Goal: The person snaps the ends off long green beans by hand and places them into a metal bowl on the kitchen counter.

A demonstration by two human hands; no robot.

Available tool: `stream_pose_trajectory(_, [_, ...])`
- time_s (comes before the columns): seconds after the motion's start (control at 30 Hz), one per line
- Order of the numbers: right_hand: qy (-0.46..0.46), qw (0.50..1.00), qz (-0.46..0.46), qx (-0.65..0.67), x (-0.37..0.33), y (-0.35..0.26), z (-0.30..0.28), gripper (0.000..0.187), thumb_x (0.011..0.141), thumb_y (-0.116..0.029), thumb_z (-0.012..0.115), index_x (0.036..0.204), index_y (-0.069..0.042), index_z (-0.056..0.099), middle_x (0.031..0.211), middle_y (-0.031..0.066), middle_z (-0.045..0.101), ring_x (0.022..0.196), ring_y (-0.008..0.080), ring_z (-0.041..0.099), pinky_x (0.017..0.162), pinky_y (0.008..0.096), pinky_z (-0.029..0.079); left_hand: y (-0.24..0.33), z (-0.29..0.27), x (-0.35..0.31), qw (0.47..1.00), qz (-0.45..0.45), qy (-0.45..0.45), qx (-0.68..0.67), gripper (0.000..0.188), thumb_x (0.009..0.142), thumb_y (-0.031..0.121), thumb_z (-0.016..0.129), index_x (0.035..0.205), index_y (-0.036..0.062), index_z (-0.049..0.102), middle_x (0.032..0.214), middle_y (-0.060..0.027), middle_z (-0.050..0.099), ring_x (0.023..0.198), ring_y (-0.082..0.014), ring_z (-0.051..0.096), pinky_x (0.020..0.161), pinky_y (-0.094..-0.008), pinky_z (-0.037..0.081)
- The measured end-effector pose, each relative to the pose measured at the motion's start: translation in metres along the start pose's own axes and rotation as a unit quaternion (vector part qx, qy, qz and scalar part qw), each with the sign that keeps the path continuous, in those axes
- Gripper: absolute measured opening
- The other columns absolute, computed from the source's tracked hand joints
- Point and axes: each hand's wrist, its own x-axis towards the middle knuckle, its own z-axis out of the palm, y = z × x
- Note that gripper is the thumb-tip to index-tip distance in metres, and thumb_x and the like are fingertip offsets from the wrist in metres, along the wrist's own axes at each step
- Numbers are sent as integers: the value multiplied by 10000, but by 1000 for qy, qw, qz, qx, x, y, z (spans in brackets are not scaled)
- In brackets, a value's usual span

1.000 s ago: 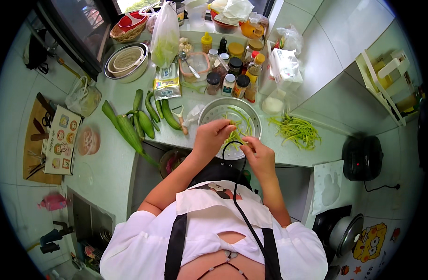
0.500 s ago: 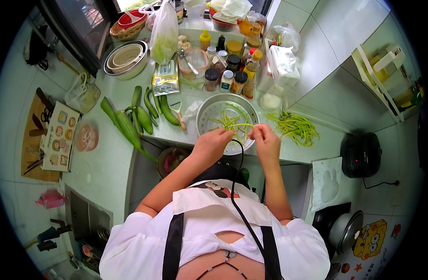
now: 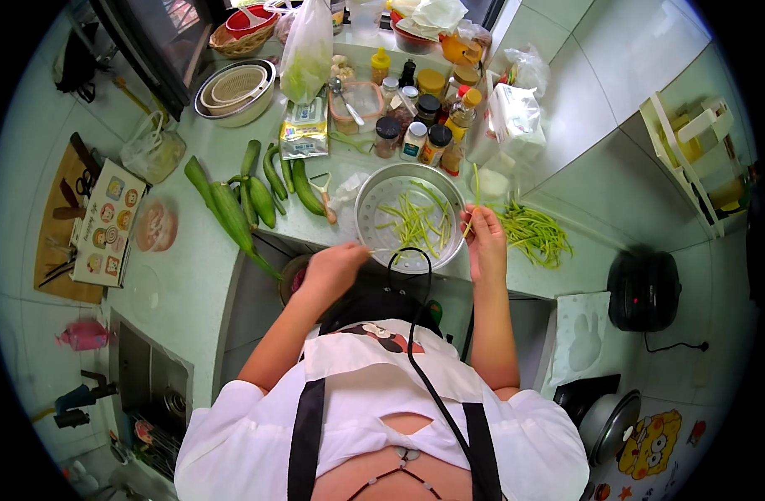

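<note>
Left hand, nearest, beside the near rim of a round metal pan — fingers curled, contents indiscernible; right hand, at the pan's right edge, pinching a single green stem. Green pieces lie inside the pan, a stem pile to its right — seasoning jars stand beyond.
</note>
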Motion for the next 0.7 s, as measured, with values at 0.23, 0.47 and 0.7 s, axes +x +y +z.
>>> stream_pose_trajectory(0.23, [-47,985,71,151,-5,-7,-9,179,907,-188,577,1013,-44,585,777,8,574,645,87,538,540,220,462,-81,23,-61,969,-244,-3,42,182,831,194,572,994,125,618,899,-138,650,841,-333,618,699,-442,482])
stream_pose_trajectory(0.47, [-71,988,59,123,-8,-12,-5,149,920,-170,553,995,-43,578,760,12,561,645,93,526,539,221,446,-150,79,-98,930,-343,-93,95,173,847,222,551,959,117,630,875,-175,653,844,-355,623,702,-465,485])
stream_pose_trajectory(0.7, [-44,995,72,62,-14,-11,-2,120,900,-157,585,951,-48,584,745,18,567,596,86,506,526,214,429,-103,52,-64,953,-254,-163,41,223,847,267,564,911,69,642,909,-171,642,879,-346,606,741,-457,475])
